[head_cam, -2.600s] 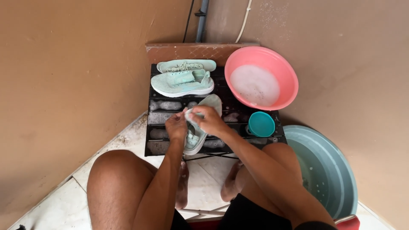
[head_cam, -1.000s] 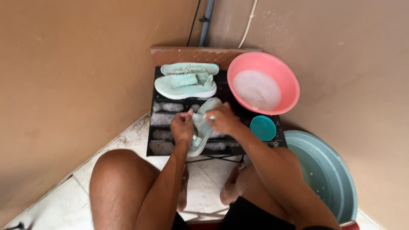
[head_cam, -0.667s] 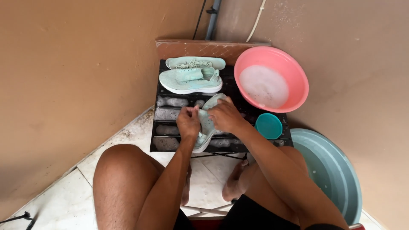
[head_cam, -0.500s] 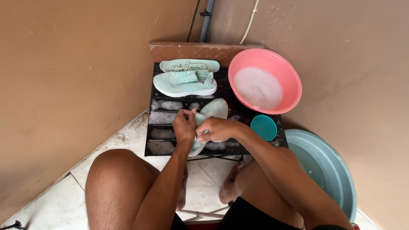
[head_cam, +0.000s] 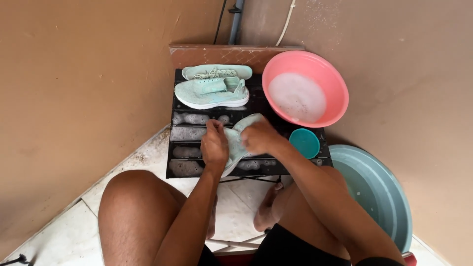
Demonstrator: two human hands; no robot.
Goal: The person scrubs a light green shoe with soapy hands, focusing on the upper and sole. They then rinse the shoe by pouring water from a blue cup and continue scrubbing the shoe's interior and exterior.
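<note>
A mint-green sneaker (head_cam: 237, 140) lies on a soapy black slatted table (head_cam: 185, 148) in front of me. My left hand (head_cam: 214, 145) grips its near side. My right hand (head_cam: 258, 138) is closed over its top; whether it holds a brush or cloth is hidden. A second mint sneaker (head_cam: 212, 93) rests on its side at the table's far edge, with an insole and laces (head_cam: 217, 72) behind it.
A pink basin (head_cam: 325, 79) of foamy water sits at the table's far right, a small teal cup (head_cam: 304, 143) next to it. A large grey-blue tub (head_cam: 379, 192) stands on the floor at right. Brown walls close in left and behind; my bare knees frame the white tiled floor (head_cam: 64, 236).
My right hand has slid back and forth over the sneaker, now lower and nearer my left hand. The camera view has shifted slightly; the other sneaker and basins have not moved.
</note>
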